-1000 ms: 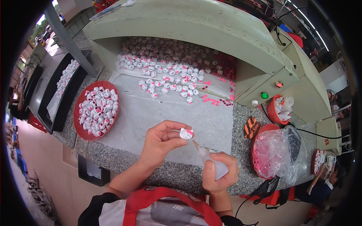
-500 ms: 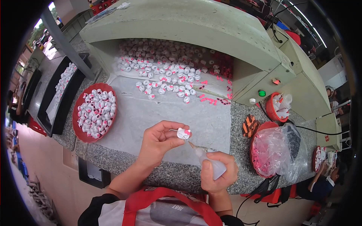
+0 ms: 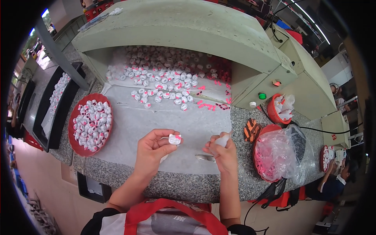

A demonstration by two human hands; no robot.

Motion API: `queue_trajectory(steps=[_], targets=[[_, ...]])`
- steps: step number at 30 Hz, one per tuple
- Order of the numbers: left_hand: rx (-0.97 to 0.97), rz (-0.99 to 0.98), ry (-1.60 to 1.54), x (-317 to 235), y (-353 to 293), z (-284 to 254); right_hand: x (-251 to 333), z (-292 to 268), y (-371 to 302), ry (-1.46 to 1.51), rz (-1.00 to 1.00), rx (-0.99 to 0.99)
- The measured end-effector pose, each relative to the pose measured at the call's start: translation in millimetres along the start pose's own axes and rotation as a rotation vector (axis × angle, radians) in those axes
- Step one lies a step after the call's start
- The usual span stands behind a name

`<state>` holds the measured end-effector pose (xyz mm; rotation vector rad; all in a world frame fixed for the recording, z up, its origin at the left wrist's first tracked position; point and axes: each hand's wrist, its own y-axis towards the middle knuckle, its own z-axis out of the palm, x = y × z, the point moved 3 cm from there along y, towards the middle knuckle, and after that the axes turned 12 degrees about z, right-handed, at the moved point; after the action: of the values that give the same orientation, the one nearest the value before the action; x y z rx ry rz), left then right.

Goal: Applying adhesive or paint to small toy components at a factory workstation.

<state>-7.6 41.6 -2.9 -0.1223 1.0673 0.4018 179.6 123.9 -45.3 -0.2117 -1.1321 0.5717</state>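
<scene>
A red scalloped bowl (image 3: 80,150) on the left side of the counter (image 3: 172,190) is heaped with small rounded white pieces carrying pink bits; beyond it, a long black tray (image 3: 55,133) holds more small white ones. At right, a small red basket (image 3: 273,113) contains white items and clear plastic, and a second scalloped bowl (image 3: 257,164) holds pink pieces beneath a crinkled clear bag (image 3: 282,150). A pale green metal box (image 3: 180,29) stands open at the front, with many white pieces (image 3: 162,72) inside and some spilling past its lip, beside pink bows (image 3: 206,105). Smooth white paper (image 3: 129,131) covers the middle of the counter, leaving a bare stretch between those pieces and the hands; speckled stone shows along the front edge, under the forearms. Above the paper, the left hand (image 3: 156,148) has its grip pinched on a white cat-head piece (image 3: 175,140) with a pink bow, while the right hand (image 3: 223,152) has its grip closed around a translucent squeeze bottle (image 3: 222,141), well apart from that piece. A slim metallic strip (image 3: 204,158) shows just beside the right fingers; whether it is touched is unclear.
</scene>
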Motion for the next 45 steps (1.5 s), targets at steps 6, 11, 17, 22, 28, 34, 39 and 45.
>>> queue_trajectory(steps=[6, 11, 17, 22, 28, 34, 39, 45], targets=[[-0.015, 0.031, -0.016, -2.6, -3.2, -1.3, 11.9, -8.4, 98.6, -0.715, -0.212, -0.319], [-0.031, 0.036, 0.027, -2.4, -7.4, -2.4, 35.8, 1.3, 120.2, -1.445, -0.450, -0.609], [-0.021, 0.015, 0.009, 5.4, 0.3, -2.0, 9.5, -8.9, 78.5, -1.367, -0.379, -0.467], [0.015, -0.005, -0.045, 10.9, 2.7, 10.7, 16.7, -30.8, 58.7, -1.295, -0.318, -0.433], [0.009, -0.014, -0.017, 11.5, 1.2, 3.0, 19.6, -19.3, 64.1, -1.367, -0.356, -0.362], [0.026, -0.011, -0.031, 13.1, 0.3, 6.9, 12.5, -17.6, 56.9, -1.393, -0.330, -0.364], [0.037, -0.004, -0.057, 18.4, -0.3, 10.5, 13.7, -16.4, 30.2, -1.233, -0.375, -0.274], [0.037, -0.038, -0.038, 19.6, -4.2, 13.7, 24.3, 12.0, -12.4, -0.758, -0.220, -0.127]])
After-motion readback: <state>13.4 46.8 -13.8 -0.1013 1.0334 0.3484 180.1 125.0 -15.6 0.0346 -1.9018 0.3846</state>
